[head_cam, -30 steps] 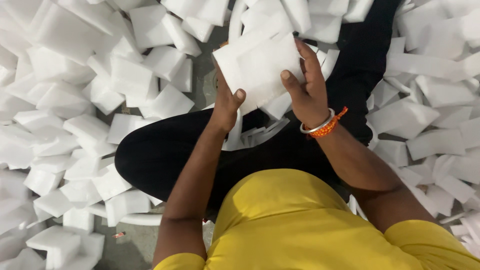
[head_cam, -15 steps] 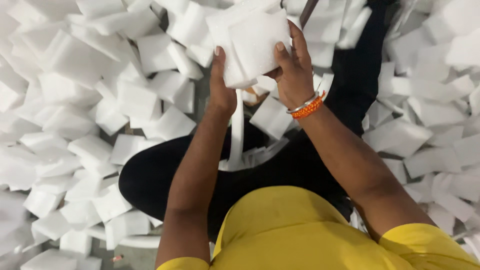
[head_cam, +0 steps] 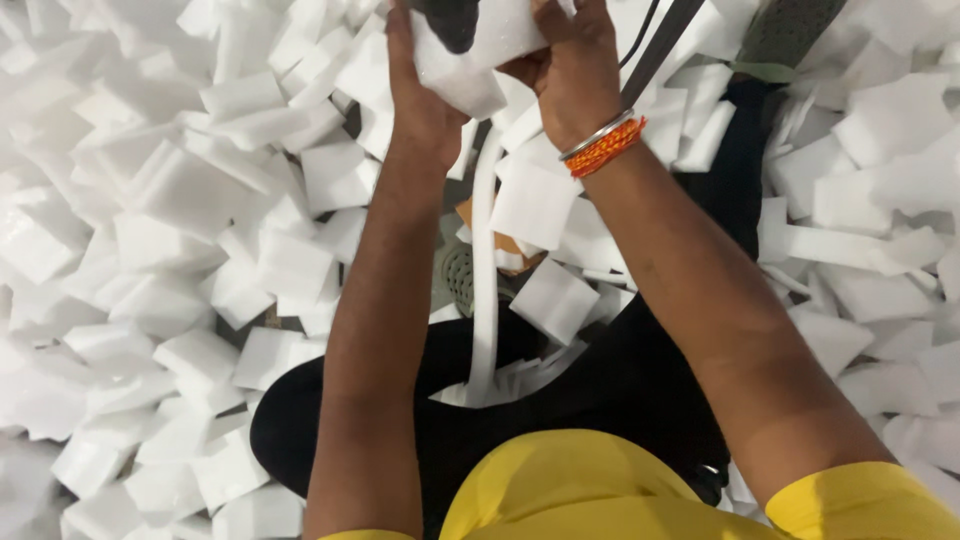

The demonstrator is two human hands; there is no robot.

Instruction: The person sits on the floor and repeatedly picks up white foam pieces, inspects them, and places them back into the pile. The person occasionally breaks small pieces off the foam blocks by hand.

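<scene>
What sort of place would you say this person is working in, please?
Probably a foam-cutting or packing workshop floor: loose white foam blocks lie heaped all around, both hands grip a foam piece, and a foam strip hangs below.

top edge: cuts off your fingertips and the white foam block (head_cam: 470, 60) | floor: buried under loose foam pieces (head_cam: 200, 260)

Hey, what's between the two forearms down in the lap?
In the head view, a long white foam strip hangs down between the left forearm and right forearm, with loose white foam squares beside it over the black trousers.
</scene>
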